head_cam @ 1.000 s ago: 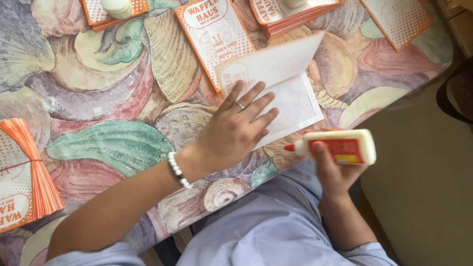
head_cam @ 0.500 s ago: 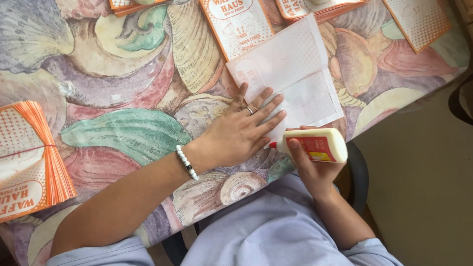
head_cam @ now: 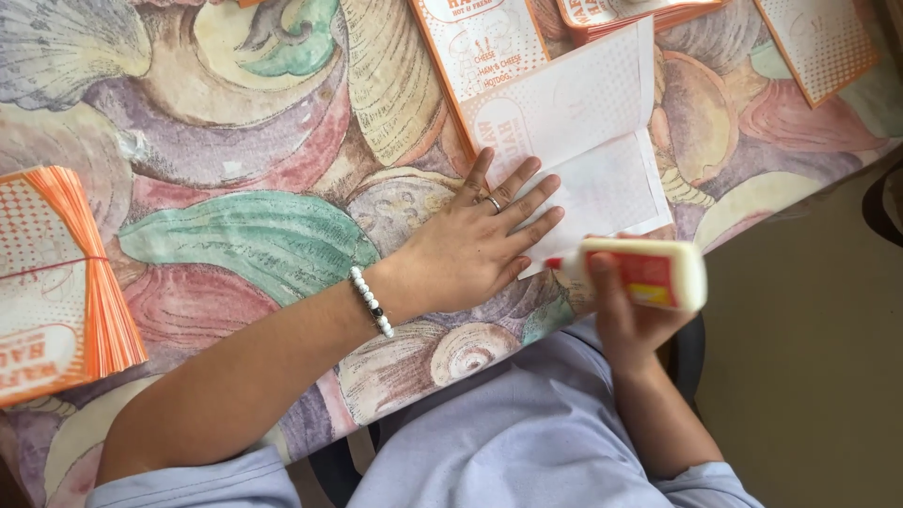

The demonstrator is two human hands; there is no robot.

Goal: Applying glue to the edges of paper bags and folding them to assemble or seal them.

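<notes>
Left hand (head_cam: 470, 249) lying flat, palm down, fingers (head_cam: 527, 193) spreading; forearm reaching across. Right hand (head_cam: 625, 315) gripping, wrist bending inward.

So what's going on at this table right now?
A person seated at a shell-patterned table presses the left hand flat on a white paper sheet with a folded flap. The right hand holds a glue bottle, red tip near the sheet's lower edge. A tied bundle of orange-edged papers lies at the left.
</notes>
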